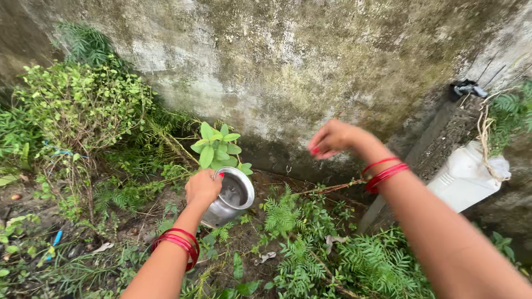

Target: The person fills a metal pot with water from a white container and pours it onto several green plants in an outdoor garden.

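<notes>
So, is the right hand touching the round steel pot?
No, the right hand is raised apart from it; only the left hand holds the round steel pot.

Only one package-like thing shows up here: a white plastic jug (464,178) at the right of the frame, leaning against the wall, boxy shape, with some tan cord draped over its top. No labels, signs or screens.
</notes>
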